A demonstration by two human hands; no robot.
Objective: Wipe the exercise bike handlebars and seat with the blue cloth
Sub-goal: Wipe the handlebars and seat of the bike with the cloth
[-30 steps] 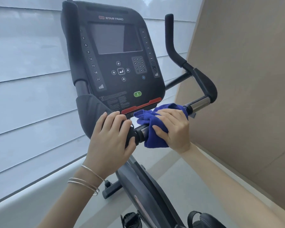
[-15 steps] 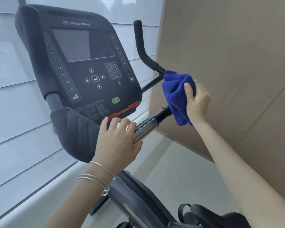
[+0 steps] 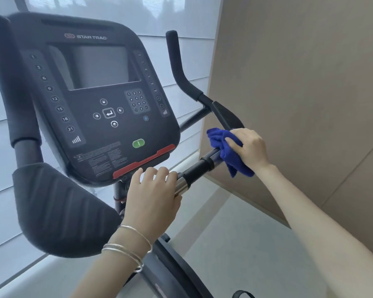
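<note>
The right hand (image 3: pixel 250 149) is clamped on the blue cloth (image 3: pixel 220 140), fingers curled over the bunched fabric and thumb pressed into it. It holds the cloth against the handlebar (image 3: pixel 195 168), at the chrome section near where the bar bends up toward the right-side pad (image 3: pixel 225 117). A loose corner of the cloth hangs down below the bar. The hand hides the far side, so I cannot tell whether the cloth wraps fully round the bar.

The left hand (image 3: pixel 153 196) grips the same handlebar closer to the middle. Its fingers are curled over the top of the bar, just beside another chrome band (image 3: pixel 182 186). Thin silver bracelets (image 3: pixel 127 248) circle the left wrist.

Above the left hand sits the black console (image 3: pixel 99 100), with a dark screen, a keypad, a green button (image 3: pixel 138 143) and a red strip along its lower edge. The upright right grip (image 3: pixel 177 67) rises behind the console's right side. A large padded rest (image 3: pixel 58 211) fills the lower left.

Pale window blinds (image 3: pixel 181 50) lie behind the bike. A tan wall (image 3: pixel 299 82) stands on the right, close behind the right hand, and a light floor (image 3: pixel 235 244) shows below.
</note>
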